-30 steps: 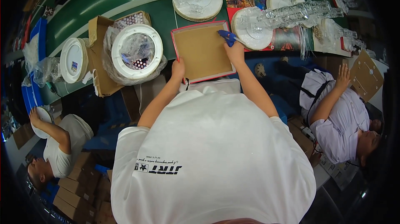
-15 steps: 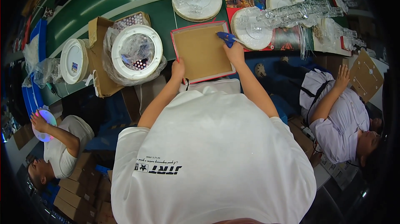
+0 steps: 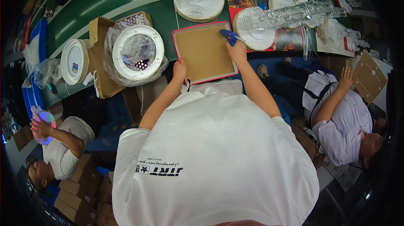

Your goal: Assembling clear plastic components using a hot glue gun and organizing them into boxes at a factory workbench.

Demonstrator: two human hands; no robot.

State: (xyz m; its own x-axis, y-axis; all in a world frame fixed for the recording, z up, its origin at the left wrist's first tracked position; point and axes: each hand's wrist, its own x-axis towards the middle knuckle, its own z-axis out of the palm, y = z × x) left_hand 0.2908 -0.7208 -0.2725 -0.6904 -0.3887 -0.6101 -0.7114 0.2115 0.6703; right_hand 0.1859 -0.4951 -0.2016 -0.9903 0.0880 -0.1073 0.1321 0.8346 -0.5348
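A shallow box [image 3: 201, 51] with red edges and a plain brown inside lies on the bench in front of me. My left hand [image 3: 179, 70] is closed on its near left side. At the box's far right corner, my right hand [image 3: 237, 52] grips a blue glue gun [image 3: 228, 37], its tip over the inside of the box. A pale stick shows at the rear of the gun. My fingers hide most of its handle.
Left of the box stands an open carton [image 3: 100, 57] with a white ring [image 3: 138, 52] and plastic wrap. White discs with clear parts [image 3: 198, 3] lie beyond; more clear pieces [image 3: 303, 12] lie right. Co-workers sit on both sides, the left one holding a lit disc [image 3: 43, 127].
The glue gun has tilted a little, its tip shifting slightly away from me. My left hand and the box stay in place. The left co-worker's lit disc has turned and changed colour.
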